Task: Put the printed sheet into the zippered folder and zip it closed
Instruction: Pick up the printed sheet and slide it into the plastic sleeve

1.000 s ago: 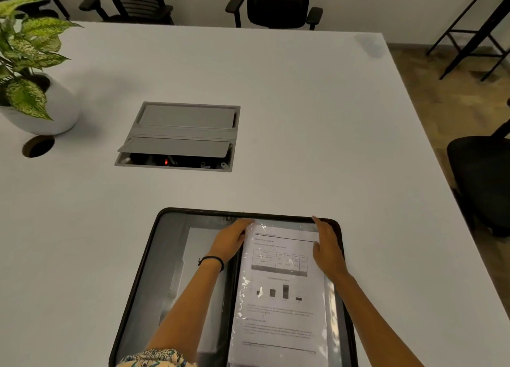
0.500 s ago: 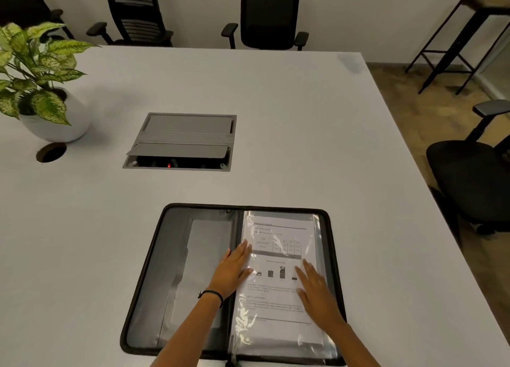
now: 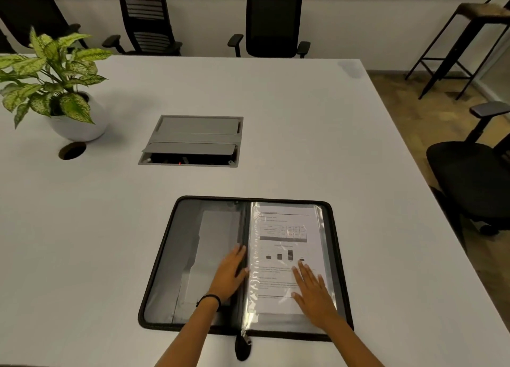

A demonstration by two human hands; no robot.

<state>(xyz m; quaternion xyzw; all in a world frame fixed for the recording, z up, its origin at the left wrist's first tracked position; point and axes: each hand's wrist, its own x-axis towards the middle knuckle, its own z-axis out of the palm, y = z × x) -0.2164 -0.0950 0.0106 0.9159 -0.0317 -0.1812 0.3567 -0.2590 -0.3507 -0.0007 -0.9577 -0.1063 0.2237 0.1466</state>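
Note:
The black zippered folder [image 3: 165, 259] lies open flat on the white table near the front edge. The printed sheet [image 3: 284, 237], with a table and a small bar chart, sits inside a clear plastic sleeve on the folder's right half. My left hand [image 3: 230, 274] rests flat by the spine on the left half, fingers apart, a black band on the wrist. My right hand [image 3: 313, 290] lies flat on the lower right of the sheet, fingers spread. The zipper pull [image 3: 244, 344] hangs off the folder's front edge at the spine.
A grey cable box [image 3: 193, 141] with its lid ajar is set into the table [image 3: 289, 135] behind the folder. A potted plant [image 3: 59, 90] and a round cable hole [image 3: 72, 150] are at the far left. Office chairs [image 3: 271, 19] stand behind and to the right.
Both hands have slid from the sheet's top corners down toward me along the sleeve. My left hand moved off the sheet onto the folder's left half by the spine. The view has pulled back.

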